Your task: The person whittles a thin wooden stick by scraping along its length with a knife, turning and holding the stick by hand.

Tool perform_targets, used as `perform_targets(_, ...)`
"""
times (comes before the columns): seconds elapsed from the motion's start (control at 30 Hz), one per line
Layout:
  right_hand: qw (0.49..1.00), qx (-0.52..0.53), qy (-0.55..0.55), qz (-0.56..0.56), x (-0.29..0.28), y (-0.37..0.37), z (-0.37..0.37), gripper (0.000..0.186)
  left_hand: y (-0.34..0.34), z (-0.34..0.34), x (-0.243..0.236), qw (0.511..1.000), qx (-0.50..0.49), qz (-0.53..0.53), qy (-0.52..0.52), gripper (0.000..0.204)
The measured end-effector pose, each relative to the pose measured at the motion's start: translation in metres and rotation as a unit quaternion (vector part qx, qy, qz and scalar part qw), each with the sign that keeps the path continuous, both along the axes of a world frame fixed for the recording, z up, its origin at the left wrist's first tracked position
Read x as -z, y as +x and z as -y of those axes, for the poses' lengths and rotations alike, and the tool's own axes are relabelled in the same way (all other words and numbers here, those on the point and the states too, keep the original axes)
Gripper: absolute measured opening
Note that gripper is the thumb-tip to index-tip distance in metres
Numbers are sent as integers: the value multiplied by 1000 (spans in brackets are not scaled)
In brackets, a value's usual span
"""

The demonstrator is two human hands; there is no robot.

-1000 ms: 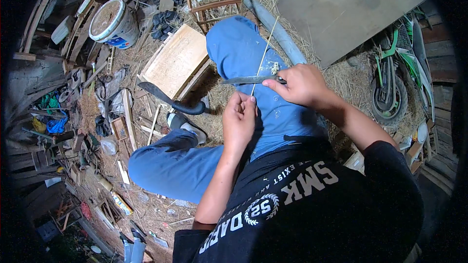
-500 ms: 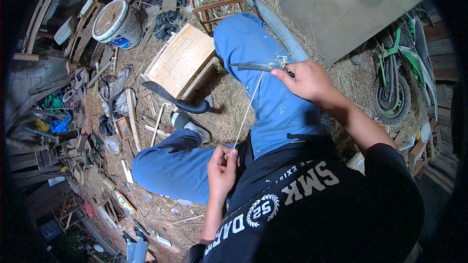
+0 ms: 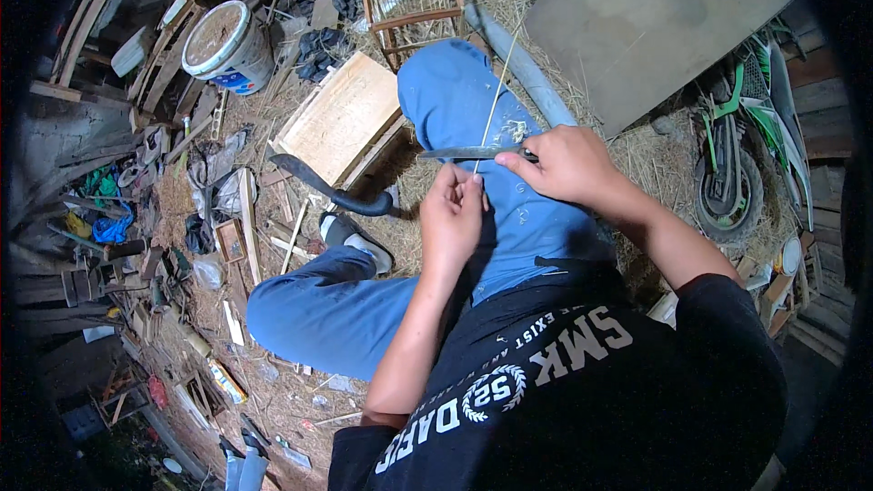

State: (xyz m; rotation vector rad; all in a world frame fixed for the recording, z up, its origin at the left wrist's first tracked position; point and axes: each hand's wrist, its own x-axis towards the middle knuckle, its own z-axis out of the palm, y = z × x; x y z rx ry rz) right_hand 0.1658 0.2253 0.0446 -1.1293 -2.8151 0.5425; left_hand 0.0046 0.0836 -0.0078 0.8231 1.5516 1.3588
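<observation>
My right hand is closed round the dark handle of a knife, its blade lying across my jeans-covered thigh and pointing left. Pinched in the fingers of my left hand is the near end of a thin pale stick. The stick passes the knife blade and slants up beyond my knee; whether the edge touches it I cannot tell. Small pale shavings cling to the jeans by the knife. A curved dark blade with a black handle rests against the light wooden box, left of my knee.
Beyond my knee stands a wooden-framed cage, and a grey pipe lies beside it. A large flat board and a green motorbike are at the right. A white bucket and scattered wood scraps fill the left.
My left hand has moved forward, up to the knife, with the stick. The stick now reaches far beyond the blade. My right hand and the knife have shifted slightly nearer to me.
</observation>
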Motion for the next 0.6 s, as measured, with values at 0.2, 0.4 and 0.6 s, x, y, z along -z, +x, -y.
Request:
perform_targets(0.2, 1000, 32, -2, 2, 0, 3, -5, 66, -4, 53, 6, 998, -24, -30, -51, 18)
perform_targets(0.4, 997, 70, -20, -3, 6, 7, -9, 70, -8, 120, -4, 993, -27, -49, -105, 18)
perform_targets(0.6, 994, 85, -60, -44, 12, 8, -6, 69, -5, 112, -8, 995, -42, 3, -87, 17)
